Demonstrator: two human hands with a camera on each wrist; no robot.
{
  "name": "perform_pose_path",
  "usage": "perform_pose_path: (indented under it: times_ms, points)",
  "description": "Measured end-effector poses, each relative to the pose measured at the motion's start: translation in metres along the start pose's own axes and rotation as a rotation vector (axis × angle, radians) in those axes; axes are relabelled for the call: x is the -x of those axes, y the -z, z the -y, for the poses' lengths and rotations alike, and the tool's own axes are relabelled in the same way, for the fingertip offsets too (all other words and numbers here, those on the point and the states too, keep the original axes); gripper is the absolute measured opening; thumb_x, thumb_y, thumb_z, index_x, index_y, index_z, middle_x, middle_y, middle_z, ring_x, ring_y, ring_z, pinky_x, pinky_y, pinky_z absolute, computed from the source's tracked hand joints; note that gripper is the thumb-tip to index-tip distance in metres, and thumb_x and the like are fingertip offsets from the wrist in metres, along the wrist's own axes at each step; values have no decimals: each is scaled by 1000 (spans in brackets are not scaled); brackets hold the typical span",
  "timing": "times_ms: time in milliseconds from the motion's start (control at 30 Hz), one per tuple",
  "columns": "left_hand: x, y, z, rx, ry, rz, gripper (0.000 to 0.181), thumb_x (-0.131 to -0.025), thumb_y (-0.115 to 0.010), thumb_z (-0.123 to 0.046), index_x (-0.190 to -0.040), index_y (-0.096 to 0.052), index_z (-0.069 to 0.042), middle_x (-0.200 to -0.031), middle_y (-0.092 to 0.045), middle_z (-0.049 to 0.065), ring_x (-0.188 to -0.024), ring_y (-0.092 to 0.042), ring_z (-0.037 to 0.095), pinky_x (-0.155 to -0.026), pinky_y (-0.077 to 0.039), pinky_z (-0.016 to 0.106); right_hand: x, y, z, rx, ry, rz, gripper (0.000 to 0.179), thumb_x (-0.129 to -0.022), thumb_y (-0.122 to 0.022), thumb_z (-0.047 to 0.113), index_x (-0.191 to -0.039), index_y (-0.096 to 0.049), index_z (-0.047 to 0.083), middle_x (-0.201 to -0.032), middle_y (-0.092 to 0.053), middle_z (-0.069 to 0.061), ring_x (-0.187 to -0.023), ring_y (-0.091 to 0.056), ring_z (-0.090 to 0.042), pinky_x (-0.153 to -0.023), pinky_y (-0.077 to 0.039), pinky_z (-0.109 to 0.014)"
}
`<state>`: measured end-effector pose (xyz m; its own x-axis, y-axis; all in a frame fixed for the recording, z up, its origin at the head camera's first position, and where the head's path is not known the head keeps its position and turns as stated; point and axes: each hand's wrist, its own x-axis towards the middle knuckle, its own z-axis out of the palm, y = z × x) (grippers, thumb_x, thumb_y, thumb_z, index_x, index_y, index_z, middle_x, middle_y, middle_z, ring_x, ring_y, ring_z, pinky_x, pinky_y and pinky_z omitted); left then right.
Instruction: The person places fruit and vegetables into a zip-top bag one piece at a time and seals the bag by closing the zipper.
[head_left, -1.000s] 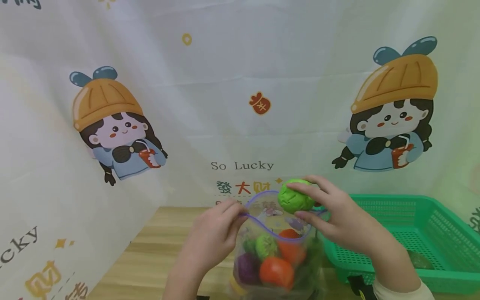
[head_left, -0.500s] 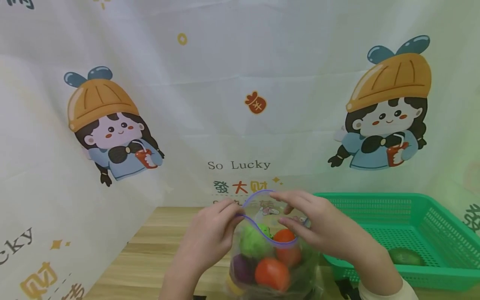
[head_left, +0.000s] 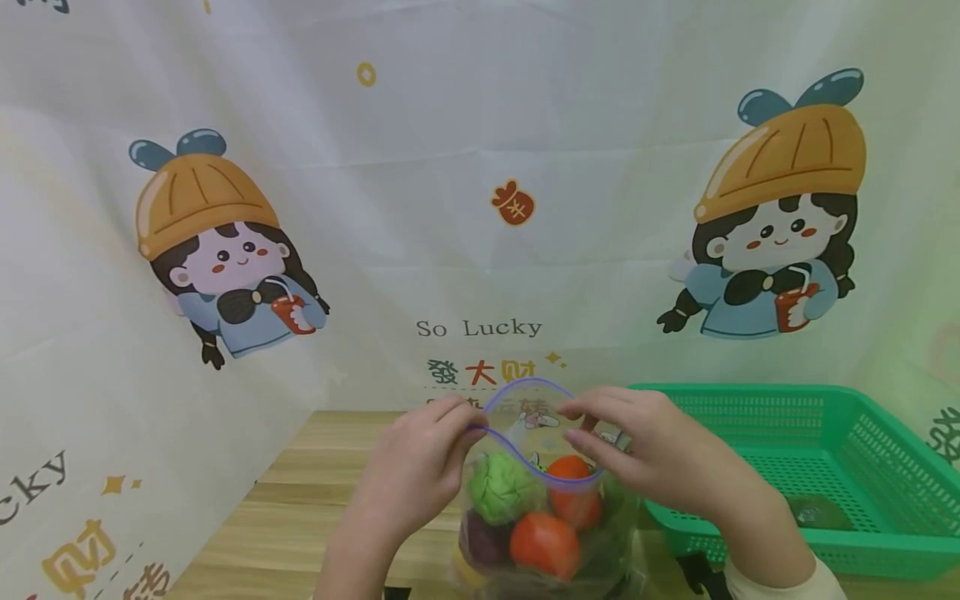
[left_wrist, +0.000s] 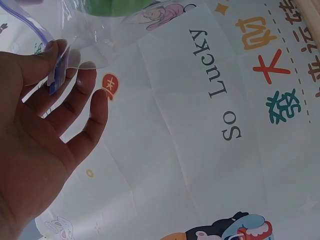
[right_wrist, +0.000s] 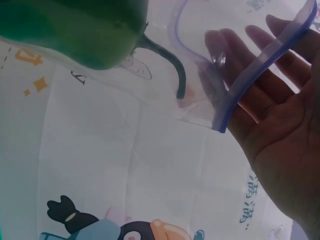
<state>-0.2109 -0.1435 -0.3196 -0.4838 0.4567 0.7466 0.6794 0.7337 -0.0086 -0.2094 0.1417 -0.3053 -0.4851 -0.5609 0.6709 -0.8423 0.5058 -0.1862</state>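
A clear zip bag point(head_left: 558, 482) with a purple-lined mouth stands gaping on the table. Through its side show a green toy cabbage point(head_left: 502, 487), a red tomato point(head_left: 545, 544), another orange-red piece point(head_left: 576, 500) and a dark purple piece point(head_left: 483, 542). In the right wrist view a green vegetable with a curved stem point(right_wrist: 100, 35) lies inside the plastic. My left hand point(head_left: 420, 458) pinches the bag's left corner between thumb and fingers. At the opposite corner, my right hand point(head_left: 645, 442) holds nothing; its loosely bent fingers lie around the mouth's edge.
A green plastic basket point(head_left: 885, 546) stands right of the bag, partly behind my right forearm. Inside it lies a dark green rounded piece point(head_left: 821, 512). A printed cloth point(head_left: 450, 208) hangs behind the wooden table point(head_left: 285, 508).
My right hand has let go of the cabbage, which has dropped into the bag and now rests at its upper left. My left hand keeps its pinch on the corner.
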Motion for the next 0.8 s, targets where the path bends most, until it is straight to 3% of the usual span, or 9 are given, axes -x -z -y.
perform_pose_path:
  times_ms: [667, 800]
  points:
    - [1, -4, 2, 8, -13, 5, 4, -98, -75, -12, -100, -75, -16, -95, -75, -8, -85, -73, 9, -78, -64, 28, 2, -1, 1, 0, -2, 2, 14, -100, -74, 12, -112, -78, 17, -100, -76, 12, -90, -67, 2, -77, -61, -24]
    - [0, -3, 2, 8, -13, 8, 4, -98, -75, -12, -100, -75, -15, -95, -76, -8, -85, -73, 10, -78, -64, 29, 1, 3, 1, 6, -32, 9, 14, -100, -74, 13, -113, -77, 19, -101, -76, 12, -91, -67, 3, -78, -62, -26]
